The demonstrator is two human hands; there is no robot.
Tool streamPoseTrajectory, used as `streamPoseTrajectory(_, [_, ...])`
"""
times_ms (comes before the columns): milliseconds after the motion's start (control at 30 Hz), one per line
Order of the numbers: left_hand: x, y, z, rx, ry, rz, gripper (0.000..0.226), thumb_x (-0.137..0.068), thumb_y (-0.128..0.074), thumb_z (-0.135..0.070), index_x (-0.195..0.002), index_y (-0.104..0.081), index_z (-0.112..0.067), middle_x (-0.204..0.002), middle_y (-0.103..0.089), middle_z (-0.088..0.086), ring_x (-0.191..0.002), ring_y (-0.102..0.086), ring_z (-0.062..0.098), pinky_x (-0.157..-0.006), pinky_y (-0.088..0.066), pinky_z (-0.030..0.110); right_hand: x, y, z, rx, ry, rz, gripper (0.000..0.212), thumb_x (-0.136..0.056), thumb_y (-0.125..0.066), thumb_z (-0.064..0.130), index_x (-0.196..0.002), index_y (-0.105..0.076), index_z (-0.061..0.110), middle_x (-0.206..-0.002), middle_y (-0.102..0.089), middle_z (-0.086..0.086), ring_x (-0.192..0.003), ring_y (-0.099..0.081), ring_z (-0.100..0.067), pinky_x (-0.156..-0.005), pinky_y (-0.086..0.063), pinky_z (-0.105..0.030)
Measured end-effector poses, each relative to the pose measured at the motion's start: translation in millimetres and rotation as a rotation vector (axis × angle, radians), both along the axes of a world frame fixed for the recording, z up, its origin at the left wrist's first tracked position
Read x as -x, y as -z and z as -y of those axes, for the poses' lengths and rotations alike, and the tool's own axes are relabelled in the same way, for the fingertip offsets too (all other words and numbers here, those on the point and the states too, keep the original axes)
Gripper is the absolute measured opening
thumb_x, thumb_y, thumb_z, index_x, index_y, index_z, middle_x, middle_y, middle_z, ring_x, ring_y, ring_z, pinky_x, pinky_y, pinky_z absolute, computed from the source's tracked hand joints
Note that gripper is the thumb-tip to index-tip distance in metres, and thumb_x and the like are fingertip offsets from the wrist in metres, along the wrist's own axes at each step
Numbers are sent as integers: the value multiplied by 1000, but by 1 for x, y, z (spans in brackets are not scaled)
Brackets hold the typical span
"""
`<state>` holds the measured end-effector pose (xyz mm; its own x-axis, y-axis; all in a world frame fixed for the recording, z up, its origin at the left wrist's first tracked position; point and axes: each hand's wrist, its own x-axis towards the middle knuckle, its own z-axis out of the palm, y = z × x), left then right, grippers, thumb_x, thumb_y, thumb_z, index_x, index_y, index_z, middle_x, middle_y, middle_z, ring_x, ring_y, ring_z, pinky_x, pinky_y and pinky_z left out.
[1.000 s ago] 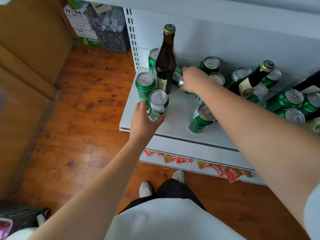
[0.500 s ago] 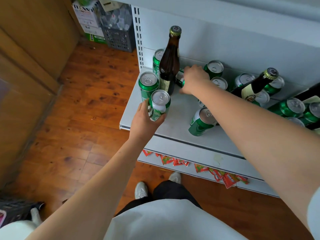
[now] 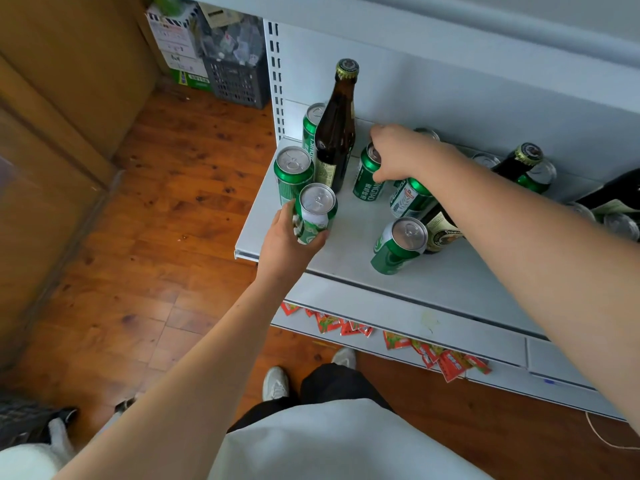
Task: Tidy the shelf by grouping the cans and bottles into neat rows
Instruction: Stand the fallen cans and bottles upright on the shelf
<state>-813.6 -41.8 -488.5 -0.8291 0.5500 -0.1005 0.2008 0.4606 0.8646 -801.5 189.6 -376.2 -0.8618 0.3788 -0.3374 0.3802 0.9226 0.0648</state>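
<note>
**Two cans held upright at the left end of the shelf**

A green can (image 3: 316, 216) is gripped by the left hand (image 3: 289, 242), fingers and thumb curled round its lower body, its long axis upright. Just beyond this grip another upright can (image 3: 293, 171) is seen, with the tall brown bottle (image 3: 335, 133) behind and to the right of it; a further can (image 3: 312, 124) stands at the back.

A second can (image 3: 369, 176) is clasped from above by the right hand (image 3: 398, 154), the fingers wrapped over its rim and side. From that grip the bottle lies to the left, close but apart, and the left-hand can lies nearer the shelf (image 3: 349, 251) edge. A tilted can (image 3: 398, 245) and a lying bottle (image 3: 441, 230) are found to the near right of it.

The row is judged to be forming leftward, so the right-hand can is probably wanted beside the bottle; the left hand is the nearer one to the row.
</note>
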Motion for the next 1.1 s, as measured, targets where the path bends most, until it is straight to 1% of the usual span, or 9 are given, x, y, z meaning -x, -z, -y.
streamPoseTrajectory(233, [-1,-3,-3,5,24,19,73,-79,-80,-36,-140,-42,-21,-138,-55,0,-123,-55,18,-98,-52,34,-17,-10,9,-85,-56,-121,59,-80,-77,27,-127,-50,4,-119,-53,-17,-107,-54,-35,-80,-52,-44])
streamPoseTrajectory(333, [-1,-2,-5,11,58,12,72,-80,-80,-35,-139,-42,-22,-138,-55,0,-123,-55,17,-94,-49,26,-51,-17,34,-60,-75,-275,46,-90,-63,33,-125,-50,6,-119,-52,-12,-106,-54,-31,-73,-48,-38])
streamPoseTrajectory(433, [-2,-2,-8,11,76,-4,70,-79,-80,-34,-137,-43,-21,-135,-57,1,-119,-57,18,-91,-49,25,-98,-8,59,-37,-75,-222,47,-96,-49,47,-125,-51,10,-118,-54,-7,-106,-55,-28,-70,-49,-37])
streamPoseTrajectory(500, [-3,-3,-12,18,94,-1,70,-79,-80,-35,-137,-44,-20,-135,-58,2,-120,-58,21,-92,-51,29,-122,3,66,-29,-76,-102,57,-91,-54,54,-130,-46,14,-122,-53,-6,-110,-54,-27,-77,-52,-39])
streamPoseTrajectory(633, [-10,-5,-17,30,136,19,73,-80,-80,-34,-139,-42,-18,-137,-56,2,-120,-57,21,-94,-50,31,-132,17,65,29,-11,-20,65,-77,-76,32,-129,-39,16,-118,-46,-8,-100,-55,-31,-80,-51,-43])
streamPoseTrajectory(800, [-17,-6,-21,19,196,33,66,-80,-80,-31,-135,-44,-22,-134,-57,0,-119,-57,20,-96,-50,32,-117,22,63,64,120,-149,64,-74,-80,31,-121,-40,11,-121,-49,-12,-100,-58,-33,-70,-46,-37])
streamPoseTrajectory(900, [-17,-9,-20,67,231,2,74,-80,-80,-30,-141,-40,-21,-139,-53,2,-124,-54,21,-100,-50,35,-114,24,67,73,144,-176,71,-75,-80,26,-129,-37,9,-129,-45,-13,-111,-53,-33,-81,-49,-41])
streamPoseTrajectory(1000, [-15,-15,-10,147,227,-21,86,-82,-77,-24,-152,-27,-18,-146,-46,6,-127,-52,22,-101,-51,42,-118,19,75,79,153,-212,84,-77,-79,28,-142,-29,8,-140,-39,-12,-125,-44,-31,-96,-46,-40])
streamPoseTrajectory(1100, [-13,-27,7,82,103,-83,58,-89,-65,-12,-141,-40,-19,-128,-54,2,-109,-59,18,-90,-56,35,-124,4,89,74,185,-375,72,-87,-69,27,-145,-31,8,-143,-38,-10,-129,-38,-29,-101,-39,-35])
